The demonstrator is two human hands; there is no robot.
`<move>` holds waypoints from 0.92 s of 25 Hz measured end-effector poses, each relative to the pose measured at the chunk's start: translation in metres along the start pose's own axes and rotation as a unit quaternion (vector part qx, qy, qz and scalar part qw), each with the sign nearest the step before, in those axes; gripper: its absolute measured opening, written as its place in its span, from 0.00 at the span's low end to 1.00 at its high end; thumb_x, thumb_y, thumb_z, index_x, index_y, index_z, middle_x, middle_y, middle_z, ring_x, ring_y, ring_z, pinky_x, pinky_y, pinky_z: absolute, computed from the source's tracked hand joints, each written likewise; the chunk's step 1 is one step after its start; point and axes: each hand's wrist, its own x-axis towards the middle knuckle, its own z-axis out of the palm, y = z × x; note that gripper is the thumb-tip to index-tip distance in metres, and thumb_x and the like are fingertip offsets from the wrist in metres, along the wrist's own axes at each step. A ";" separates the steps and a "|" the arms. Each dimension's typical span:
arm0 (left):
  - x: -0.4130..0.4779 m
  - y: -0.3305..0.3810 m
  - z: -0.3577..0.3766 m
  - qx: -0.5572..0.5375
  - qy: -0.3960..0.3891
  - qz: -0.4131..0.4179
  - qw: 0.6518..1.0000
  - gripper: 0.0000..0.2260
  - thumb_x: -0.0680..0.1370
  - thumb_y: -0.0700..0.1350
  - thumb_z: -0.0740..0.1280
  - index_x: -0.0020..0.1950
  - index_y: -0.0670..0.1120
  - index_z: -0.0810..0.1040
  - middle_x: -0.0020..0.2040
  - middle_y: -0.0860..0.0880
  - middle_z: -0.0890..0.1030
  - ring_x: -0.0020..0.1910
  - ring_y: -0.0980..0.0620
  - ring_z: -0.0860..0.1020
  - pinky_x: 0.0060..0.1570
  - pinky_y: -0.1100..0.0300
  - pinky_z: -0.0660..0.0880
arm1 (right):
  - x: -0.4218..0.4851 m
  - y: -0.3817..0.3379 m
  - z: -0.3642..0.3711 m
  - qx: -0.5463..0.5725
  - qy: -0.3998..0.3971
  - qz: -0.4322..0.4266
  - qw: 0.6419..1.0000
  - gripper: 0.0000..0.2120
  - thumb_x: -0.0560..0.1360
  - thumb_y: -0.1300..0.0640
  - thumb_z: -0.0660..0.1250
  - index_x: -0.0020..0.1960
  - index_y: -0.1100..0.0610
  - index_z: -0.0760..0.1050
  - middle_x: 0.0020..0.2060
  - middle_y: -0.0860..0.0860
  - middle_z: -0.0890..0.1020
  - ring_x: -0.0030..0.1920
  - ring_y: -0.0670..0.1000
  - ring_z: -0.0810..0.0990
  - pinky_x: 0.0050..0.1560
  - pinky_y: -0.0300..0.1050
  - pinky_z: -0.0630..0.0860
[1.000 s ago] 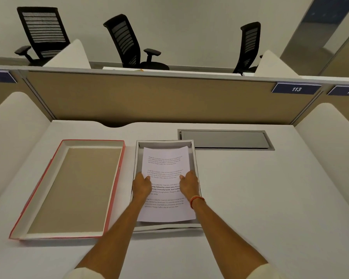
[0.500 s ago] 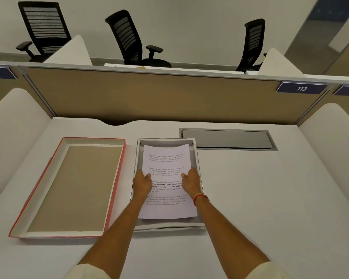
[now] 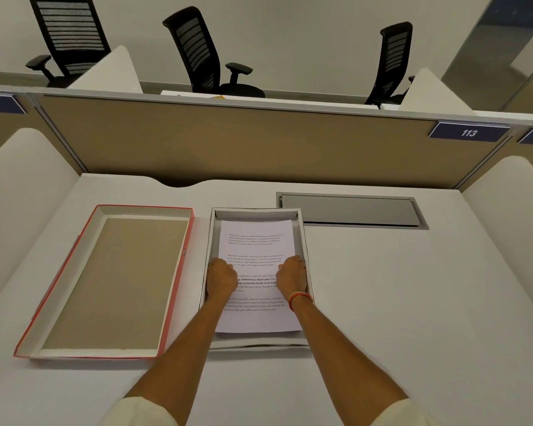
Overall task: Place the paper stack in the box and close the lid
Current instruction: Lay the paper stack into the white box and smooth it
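Note:
A white stack of printed paper [image 3: 256,241] lies inside the shallow white box [image 3: 305,241] in the middle of the desk. My left hand [image 3: 221,277] grips the stack's left edge and my right hand [image 3: 292,275], with an orange band at the wrist, grips its right edge. Both hands sit between the paper and the box walls. The red-edged lid [image 3: 111,281] lies upside down on the desk to the left of the box, its brown inside facing up.
A grey metal cable flap [image 3: 351,212] is set into the desk behind and right of the box. A tan partition [image 3: 243,142] closes the back, with white side dividers left and right. Black office chairs stand beyond it.
The stack has moved forward and down into the box, its near edge now inside the front wall. My hands have spread out to the paper's side edges.

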 end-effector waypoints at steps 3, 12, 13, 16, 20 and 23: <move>-0.004 0.001 0.001 0.007 0.030 -0.006 0.999 0.12 0.80 0.41 0.64 0.59 0.35 0.74 0.58 0.37 0.81 0.53 0.39 0.82 0.49 0.52 0.79 | -0.004 -0.003 0.002 0.018 0.028 -0.008 0.999 0.18 0.81 0.56 0.63 0.66 0.65 0.71 0.61 0.59 0.79 0.60 0.55 0.80 0.61 0.42 0.78; -0.014 0.011 -0.010 0.033 0.071 0.025 0.997 0.10 0.76 0.41 0.70 0.54 0.36 0.78 0.54 0.38 0.83 0.49 0.39 0.84 0.40 0.58 0.76 | 0.004 -0.005 -0.009 0.041 0.046 0.008 0.998 0.08 0.77 0.63 0.68 0.55 0.66 0.78 0.52 0.61 0.83 0.51 0.59 0.84 0.48 0.46 0.82; -0.014 0.011 -0.012 0.033 0.067 0.025 0.997 0.10 0.76 0.41 0.71 0.53 0.36 0.78 0.54 0.38 0.83 0.48 0.39 0.84 0.39 0.58 0.75 | 0.004 -0.006 -0.011 0.046 0.047 0.012 0.998 0.08 0.77 0.64 0.68 0.55 0.66 0.78 0.52 0.61 0.84 0.51 0.60 0.85 0.47 0.46 0.81; -0.013 0.011 -0.015 0.031 0.062 0.020 0.997 0.10 0.75 0.41 0.72 0.52 0.36 0.78 0.53 0.38 0.83 0.47 0.40 0.84 0.40 0.57 0.76 | 0.008 -0.005 -0.014 0.064 0.043 0.030 0.997 0.07 0.76 0.64 0.69 0.53 0.67 0.78 0.51 0.61 0.84 0.50 0.60 0.85 0.45 0.45 0.81; -0.013 0.011 -0.017 0.020 0.059 0.012 0.998 0.11 0.73 0.40 0.73 0.51 0.36 0.78 0.52 0.38 0.83 0.47 0.39 0.84 0.42 0.55 0.78 | 0.011 -0.003 -0.016 0.073 0.037 0.050 0.995 0.07 0.75 0.66 0.69 0.52 0.67 0.78 0.51 0.62 0.84 0.51 0.61 0.84 0.41 0.43 0.77; -0.012 0.011 -0.018 0.010 0.053 -0.004 0.999 0.11 0.73 0.40 0.74 0.51 0.35 0.78 0.52 0.38 0.83 0.47 0.39 0.84 0.42 0.56 0.78 | 0.012 -0.004 -0.017 0.083 0.033 0.055 0.994 0.07 0.75 0.67 0.68 0.52 0.68 0.78 0.51 0.62 0.84 0.51 0.62 0.84 0.41 0.44 0.77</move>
